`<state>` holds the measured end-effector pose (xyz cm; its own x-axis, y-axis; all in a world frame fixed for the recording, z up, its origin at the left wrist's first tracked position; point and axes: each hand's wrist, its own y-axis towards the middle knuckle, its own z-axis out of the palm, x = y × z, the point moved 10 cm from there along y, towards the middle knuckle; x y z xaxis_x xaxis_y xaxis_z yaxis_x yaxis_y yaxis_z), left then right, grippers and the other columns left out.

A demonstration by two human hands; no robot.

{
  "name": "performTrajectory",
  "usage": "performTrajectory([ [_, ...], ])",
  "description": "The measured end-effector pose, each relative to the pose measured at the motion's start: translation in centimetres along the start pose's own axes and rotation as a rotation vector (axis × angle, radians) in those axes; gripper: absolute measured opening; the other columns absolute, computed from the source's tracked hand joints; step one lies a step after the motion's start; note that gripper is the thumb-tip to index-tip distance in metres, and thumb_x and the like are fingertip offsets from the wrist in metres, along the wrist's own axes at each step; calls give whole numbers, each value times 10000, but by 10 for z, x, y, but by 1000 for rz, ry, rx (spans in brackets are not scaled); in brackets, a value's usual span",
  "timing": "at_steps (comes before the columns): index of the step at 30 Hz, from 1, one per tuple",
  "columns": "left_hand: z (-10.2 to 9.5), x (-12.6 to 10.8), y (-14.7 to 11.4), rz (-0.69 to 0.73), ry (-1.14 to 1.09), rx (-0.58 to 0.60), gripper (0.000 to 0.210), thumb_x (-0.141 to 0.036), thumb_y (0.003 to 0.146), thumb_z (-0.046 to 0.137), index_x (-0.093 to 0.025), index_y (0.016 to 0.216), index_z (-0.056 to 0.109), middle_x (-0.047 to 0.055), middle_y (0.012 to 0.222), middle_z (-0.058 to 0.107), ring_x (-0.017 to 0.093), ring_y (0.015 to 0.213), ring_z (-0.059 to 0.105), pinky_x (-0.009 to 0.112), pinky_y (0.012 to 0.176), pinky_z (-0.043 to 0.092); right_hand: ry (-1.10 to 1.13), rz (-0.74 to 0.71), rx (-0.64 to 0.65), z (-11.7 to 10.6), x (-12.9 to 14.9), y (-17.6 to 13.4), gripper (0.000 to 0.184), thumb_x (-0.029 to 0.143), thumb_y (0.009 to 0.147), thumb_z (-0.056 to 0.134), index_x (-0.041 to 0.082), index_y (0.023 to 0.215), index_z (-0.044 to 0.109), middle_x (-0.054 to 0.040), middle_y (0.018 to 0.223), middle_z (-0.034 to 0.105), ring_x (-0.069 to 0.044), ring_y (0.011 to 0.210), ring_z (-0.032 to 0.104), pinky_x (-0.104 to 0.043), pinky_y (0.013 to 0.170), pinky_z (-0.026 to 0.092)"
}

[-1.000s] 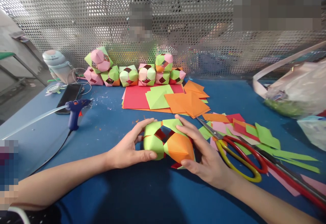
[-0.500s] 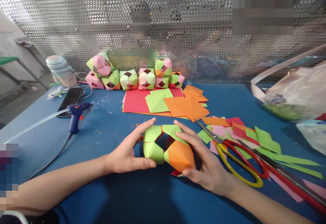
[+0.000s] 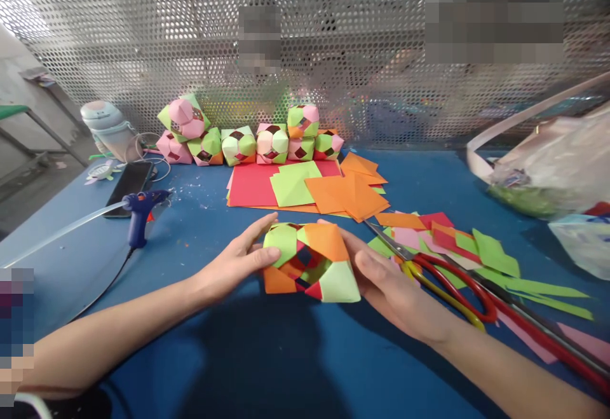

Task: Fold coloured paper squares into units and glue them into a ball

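Note:
Between my two hands is a folded paper ball [image 3: 326,241] in green, orange and red, with openings between its panels. My left hand [image 3: 241,254] grips its left side, thumb over the front and fingers behind. On the other side my right hand [image 3: 388,282] holds the ball with thumb and fingers; part of those fingers is hidden behind it. Beyond the ball lie sheets of orange paper [image 3: 365,196], green paper [image 3: 290,184] and red paper [image 3: 250,184]. Scissors with red and yellow handles [image 3: 429,273] rest just right of my right hand.
A blue glue gun [image 3: 139,219] with a cord lies left, beside a phone [image 3: 128,184] and a bottle [image 3: 109,130]. Several finished paper balls [image 3: 238,145] line the back by a perforated metal panel [image 3: 204,37]. Paper scraps [image 3: 495,254] and a plastic bag [image 3: 562,152] are at right.
The paper ball has been turned in my hands, its upper part tipping toward me, so different panels face me now. My left thumb has moved up onto its front.

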<state>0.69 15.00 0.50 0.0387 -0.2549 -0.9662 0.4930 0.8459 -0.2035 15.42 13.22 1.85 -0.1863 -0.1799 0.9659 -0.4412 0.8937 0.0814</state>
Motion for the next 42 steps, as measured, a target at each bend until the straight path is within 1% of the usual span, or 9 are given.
performTrajectory([
  [4,-6,12,3,-91,-49,-75,603,-430,839,560,-258,1378,354,120,1352,489,276,1112,562,367,786,531,238,168,88,7,-18,1,644,553,905,355,277,1462,186,-101,1296,551,-225,933,663,-361,696,601],
  [8,-6,14,7,-96,-63,-59,605,-478,840,531,-220,1362,369,160,1275,527,230,873,641,295,552,557,-13,155,41,-5,-28,2,632,546,897,383,313,1457,205,-66,1131,656,-216,762,689,-380,636,608],
  [10,-7,13,8,-98,-46,-60,588,-488,841,522,-217,1346,390,160,1269,528,201,811,644,279,526,554,-163,103,-35,-14,-28,4,608,559,895,369,345,1447,231,-54,1215,624,-270,944,668,-446,764,582],
  [14,-4,4,7,-64,37,-28,598,-475,836,535,-220,1356,386,158,1315,493,207,870,631,268,549,544,-242,51,-132,-21,-29,6,553,545,916,323,338,1427,286,-24,1439,414,-293,1315,374,-522,1029,385],
  [18,2,-3,5,-9,206,22,767,-397,724,699,-223,1380,342,150,1341,471,169,807,613,256,588,509,-179,66,-143,-18,-36,7,544,513,937,290,290,1433,274,-49,1451,396,-264,1347,319,-513,1087,298],
  [25,-9,-4,3,38,524,-88,842,-452,708,699,-266,1409,272,112,1214,562,71,558,491,210,476,385,-101,64,-128,-13,-28,7,597,550,918,324,289,1446,223,-36,1519,258,-236,1396,203,-501,1126,211],
  [28,-9,-6,3,62,525,-88,841,-453,728,681,-254,1423,251,103,1130,603,135,680,577,240,564,448,-7,59,-81,-8,-21,6,663,552,880,433,313,1451,194,-25,1531,222,-244,1397,191,-482,1105,284],
  [34,-11,-13,3,105,551,-104,743,-449,749,663,-269,1391,334,88,1281,523,252,1053,559,358,858,476,151,92,7,1,-22,5,658,448,861,544,323,1431,241,-32,1513,273,-273,1351,312,-458,1024,425],
  [42,-3,-5,6,65,302,-10,670,-411,794,629,-284,1380,331,68,1356,488,254,1108,565,358,887,496,145,152,15,2,-25,4,649,444,877,521,308,1441,231,-19,1509,283,-268,1366,280,-435,1069,379],
])
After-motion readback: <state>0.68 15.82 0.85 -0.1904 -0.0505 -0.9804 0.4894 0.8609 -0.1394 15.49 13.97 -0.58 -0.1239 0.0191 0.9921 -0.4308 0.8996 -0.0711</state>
